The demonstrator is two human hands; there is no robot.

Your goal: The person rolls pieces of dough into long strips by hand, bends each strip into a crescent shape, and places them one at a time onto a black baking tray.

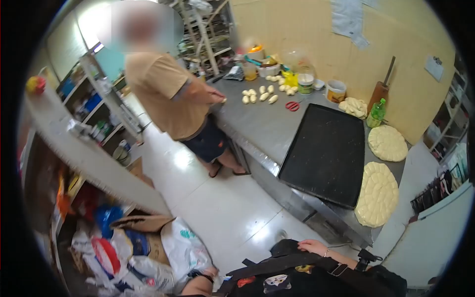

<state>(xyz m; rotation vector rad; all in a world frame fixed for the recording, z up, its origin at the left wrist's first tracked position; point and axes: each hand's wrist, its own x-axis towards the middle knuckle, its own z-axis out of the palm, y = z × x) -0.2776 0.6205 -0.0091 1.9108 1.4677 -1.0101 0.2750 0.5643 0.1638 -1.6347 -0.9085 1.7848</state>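
My right hand (312,247) is low in the view, a bracelet at its wrist. Its fingers lie loosely against dark cloth at my front, and I see nothing in them. At the bottom edge, my left hand (212,272) shows only in part beside the white plastic bags (185,247); its fingers are not clear. A black baking tray (324,153) rests on the metal worktable (242,121), in front of me. Two flat rounds of dough, one nearer (377,194) and one farther (388,143), sit at its right, their tops marked into pieces.
A co-worker (166,94) in a tan shirt stands at the table's left side, hands near its edge. Several small dough pieces (261,94), red scissors (292,106), tubs (336,91) and a green bottle (376,113) are on the table. Shelves (89,99) line the left.
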